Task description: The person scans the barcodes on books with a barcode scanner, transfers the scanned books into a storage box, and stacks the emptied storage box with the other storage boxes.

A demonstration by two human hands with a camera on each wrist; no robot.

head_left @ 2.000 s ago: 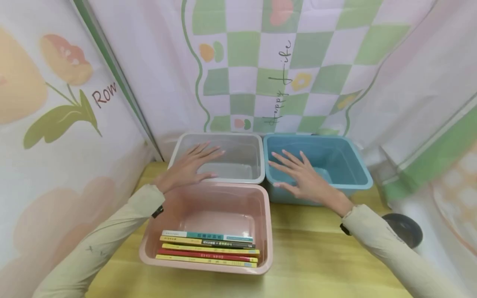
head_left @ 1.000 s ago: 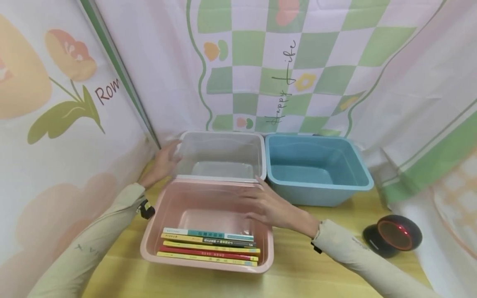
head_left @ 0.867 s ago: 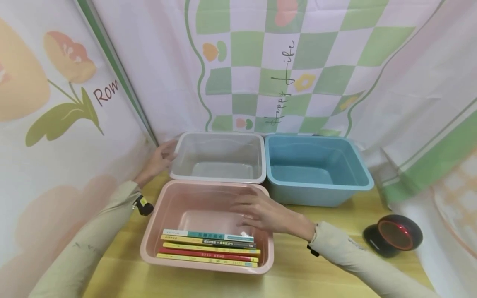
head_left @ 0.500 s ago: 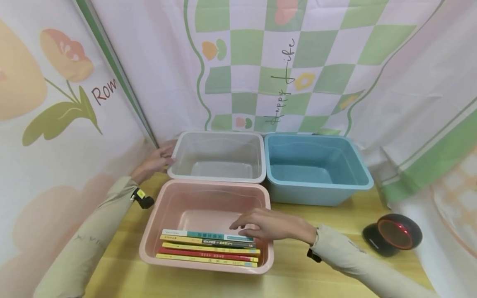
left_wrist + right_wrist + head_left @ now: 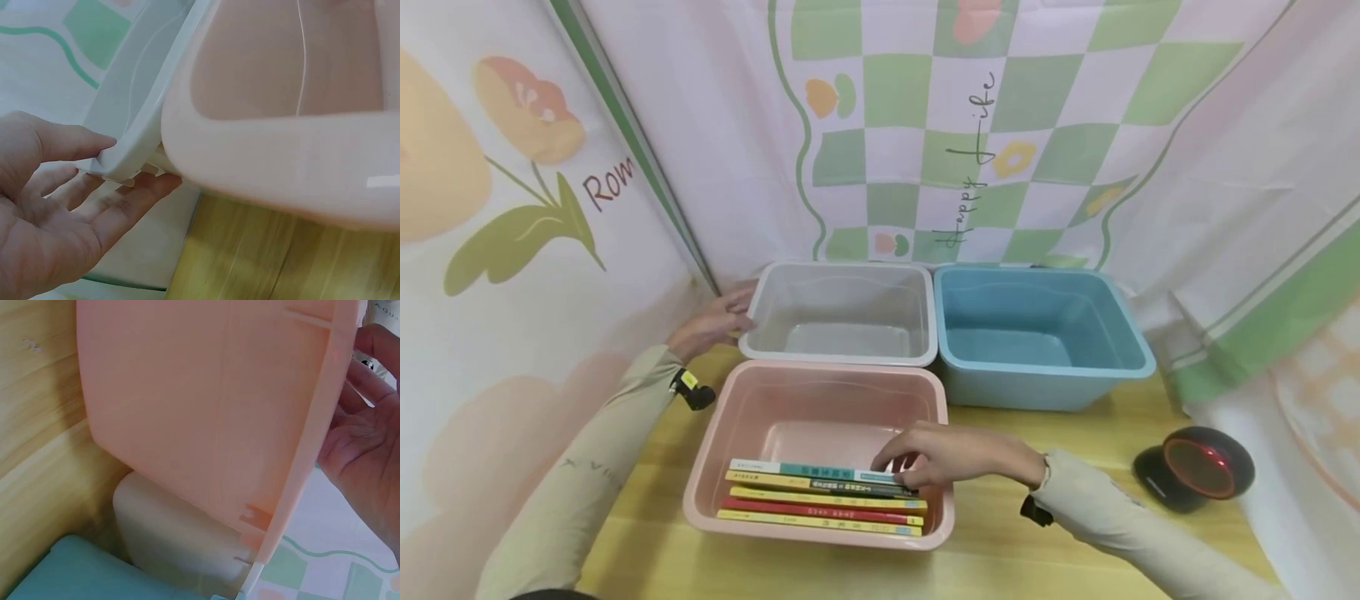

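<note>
5 thin books (image 5: pixel 827 499) with coloured covers, spines up, rowed along the near side of a rectangular pink plastic bin (image 5: pixel 820 390). That bin stands on a yellow wood-grain table (image 5: pixel 1007 533). Behind it, 2 more: a rectangular pale-grey plastic bin (image 5: pixel 850 293) and, to its right, a rectangular blue plastic bin (image 5: pixel 1022 392).

Right hand (image 5: pixel 953 454): at the right end of the farthest book, a slim white-and-teal paperback (image 5: pixel 808 470). Fingers bent over its far side, thumb at its near side; grip reads as a pinch, firmness unclear. Right wrist view hides the contact behind the pink wall.

Left hand (image 5: pixel 709 323): at the grey bin's left end, thumb on the rim, fingers beneath; that grip holds the bin's corner.

Step in hand, my judgement: securing 1 book. Next move calls for parting it from its neighbour, then a straight lift clear of the rim, the left steadying the grey bin.
</note>
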